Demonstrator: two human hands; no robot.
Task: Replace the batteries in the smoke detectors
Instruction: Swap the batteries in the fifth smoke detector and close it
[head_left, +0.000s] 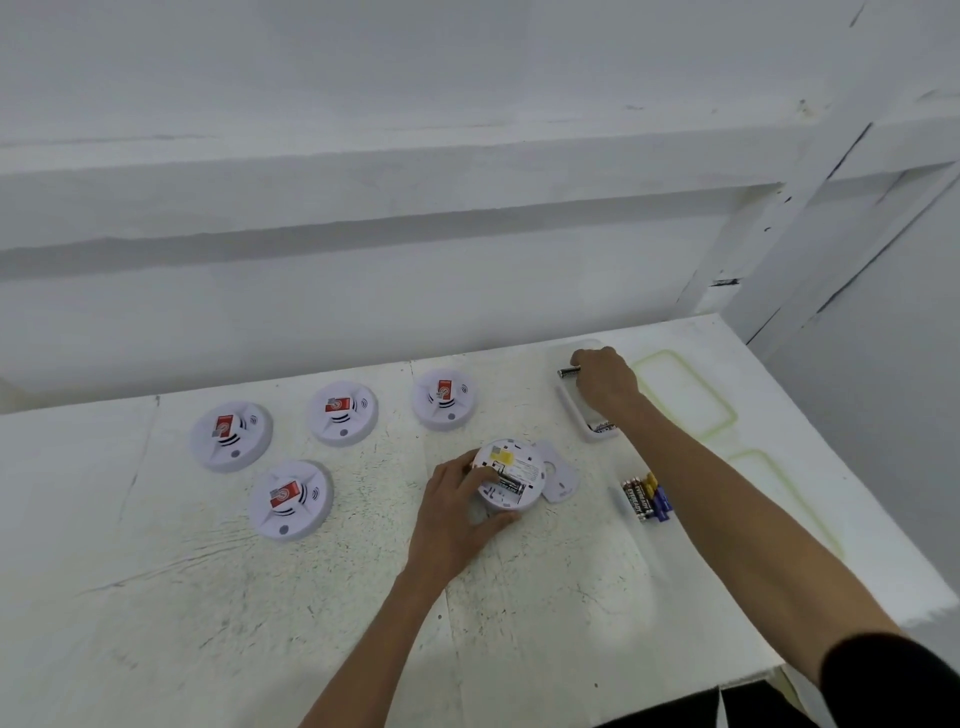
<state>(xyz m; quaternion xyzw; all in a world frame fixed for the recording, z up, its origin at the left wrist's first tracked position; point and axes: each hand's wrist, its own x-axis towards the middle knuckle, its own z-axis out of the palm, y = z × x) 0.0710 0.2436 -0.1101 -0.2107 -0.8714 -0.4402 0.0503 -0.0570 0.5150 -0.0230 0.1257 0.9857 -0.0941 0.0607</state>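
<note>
Scuffed white table (311, 597): left hand (457, 514) grips the opened round white detector (519, 467); right hand (605, 379), well apart, pinches a dark battery (569, 371) crosswise.

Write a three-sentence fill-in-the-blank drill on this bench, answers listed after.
The right hand pinches one ____ over the white tray.
____ closed detectors lie face up, left of the open detector that the left hand grips.
Loose batteries lie to the open detector's ____.
Answers: battery; four; right.

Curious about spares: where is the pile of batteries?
In the head view, the pile of batteries lies right of the opened detector and its loose cover.
</note>
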